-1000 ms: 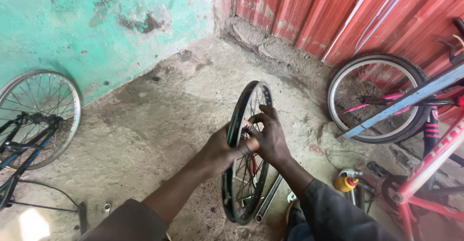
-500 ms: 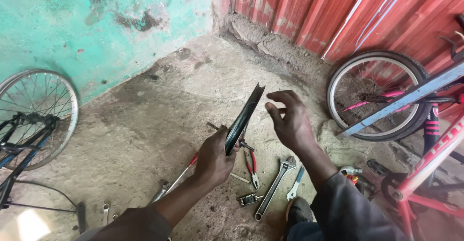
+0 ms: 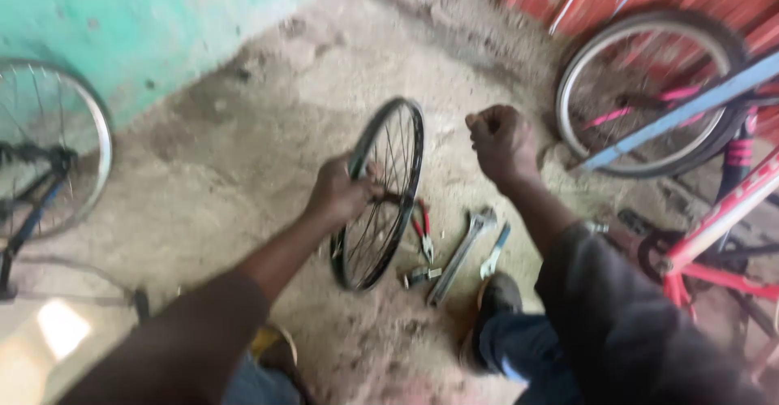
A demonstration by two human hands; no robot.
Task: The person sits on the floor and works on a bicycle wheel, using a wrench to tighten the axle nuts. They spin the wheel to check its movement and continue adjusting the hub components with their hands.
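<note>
Head view | left hand (image 3: 341,194) clamped on small spoked wheel (image 3: 381,194), upright on floor | right hand (image 3: 503,141) fisted, empty, apart | step: steadying wheel | spanners (image 3: 462,251), pliers (image 3: 422,234) beside.

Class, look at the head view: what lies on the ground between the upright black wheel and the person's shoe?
Red-handled pliers and two wrenches lie between wheel and shoe.
</note>
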